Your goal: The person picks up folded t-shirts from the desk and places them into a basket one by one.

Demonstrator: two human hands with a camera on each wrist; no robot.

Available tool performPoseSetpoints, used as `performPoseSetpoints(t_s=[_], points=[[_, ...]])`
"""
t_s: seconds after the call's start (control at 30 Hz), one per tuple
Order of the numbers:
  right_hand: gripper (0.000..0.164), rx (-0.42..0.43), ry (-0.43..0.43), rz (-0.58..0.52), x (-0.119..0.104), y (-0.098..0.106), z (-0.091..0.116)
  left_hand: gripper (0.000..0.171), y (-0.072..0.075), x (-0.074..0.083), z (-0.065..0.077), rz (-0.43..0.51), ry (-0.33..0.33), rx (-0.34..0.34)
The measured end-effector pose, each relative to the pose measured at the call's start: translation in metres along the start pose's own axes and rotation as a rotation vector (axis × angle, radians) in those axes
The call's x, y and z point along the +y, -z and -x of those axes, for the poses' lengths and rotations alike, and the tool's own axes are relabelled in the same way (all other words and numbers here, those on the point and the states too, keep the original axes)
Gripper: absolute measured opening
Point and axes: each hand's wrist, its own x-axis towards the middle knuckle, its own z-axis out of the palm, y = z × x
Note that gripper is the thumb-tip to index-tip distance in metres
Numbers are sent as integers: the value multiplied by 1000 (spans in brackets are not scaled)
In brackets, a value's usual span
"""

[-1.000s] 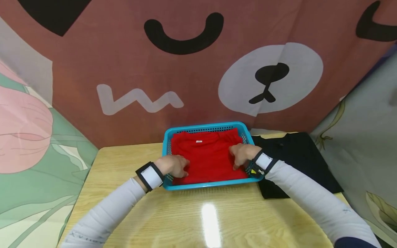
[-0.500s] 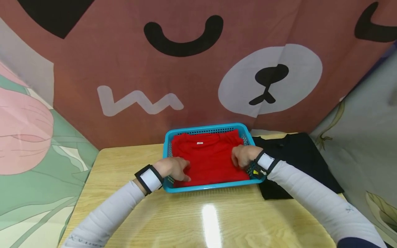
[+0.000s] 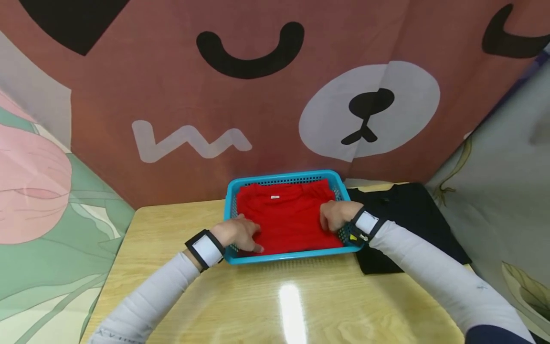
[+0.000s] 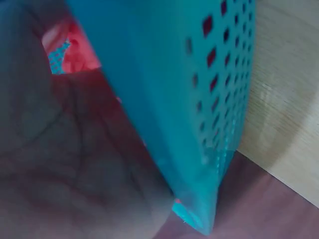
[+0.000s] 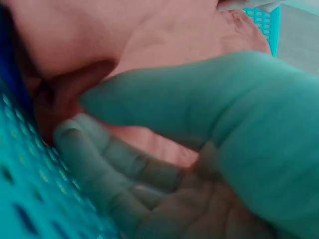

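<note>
A folded red T-shirt (image 3: 292, 220) with a small white neck label lies in a blue plastic basket (image 3: 296, 255). My left hand (image 3: 240, 233) reaches over the basket's left rim and rests on the shirt, thumb and fingers apart; its palm (image 4: 75, 164) shows close to the basket wall in the left wrist view. At the right side, my right hand (image 3: 337, 215) is curled at the shirt's edge. Seen from the right wrist, its thumb and fingertips meet at a fold of the red cloth (image 5: 164, 30), close beside the perforated wall.
A black folded garment (image 3: 412, 224) lies right of the basket, partly behind the right forearm. The basket stands on a wooden table (image 3: 240, 306) near its back edge, against a brown printed cloth (image 3: 193, 95).
My right hand's fingers, spread a second ago, have drawn together at the shirt's right edge. The left hand's thumb has moved slightly toward me; basket and shirt stay nearly in place.
</note>
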Motion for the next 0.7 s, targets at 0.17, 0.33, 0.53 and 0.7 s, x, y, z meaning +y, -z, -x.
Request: performPoseSetpoints(t_s=[0.17, 0.33, 0.53, 0.7], points=[[20, 110, 56, -101, 4, 1, 19, 62, -8, 11, 14, 36, -140, 172], [20, 352, 161, -187, 15, -1, 52, 45, -31, 35, 32, 147, -343, 351], [19, 640, 193, -246, 44, -20, 91, 52, -61, 53, 35, 123, -413, 491], [19, 754, 89, -281, 73, -46, 110, 42, -76, 57, 32, 161, -395, 592]])
